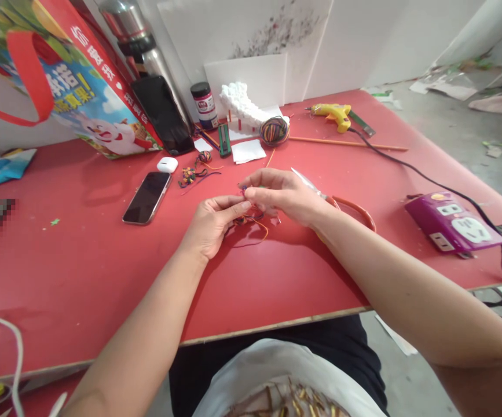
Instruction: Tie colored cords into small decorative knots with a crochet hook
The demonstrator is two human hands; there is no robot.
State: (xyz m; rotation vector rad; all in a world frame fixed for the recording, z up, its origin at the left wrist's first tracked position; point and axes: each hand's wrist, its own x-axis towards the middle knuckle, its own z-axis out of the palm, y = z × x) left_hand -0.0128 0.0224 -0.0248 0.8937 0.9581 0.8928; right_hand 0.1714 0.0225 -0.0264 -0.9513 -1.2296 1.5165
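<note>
Both hands meet over the middle of the red table, fingertips close together. My left hand [216, 223] is closed in a pinch on thin coloured cords [257, 223], whose loose ends curl below the fingers. My right hand [279, 194] pinches the same cords from the other side, at a small purple-blue bit near the fingertips; its exact form is hidden. Orange-handled scissors [352, 207] lie partly beneath my right wrist. Beyond the left hand sit a small bundle of knotted coloured cord [189, 176] and a small cord coil [204, 156].
A phone [147, 198] and white earbud case [167, 165] lie left. Behind stand a gift bag [98, 110], steel flask [155, 63], dark jar [205, 104] and cord ball [274, 131]. Right are a yellow glue gun [333, 116], wooden stick [350, 143] and purple power socket [453, 223] with black cable.
</note>
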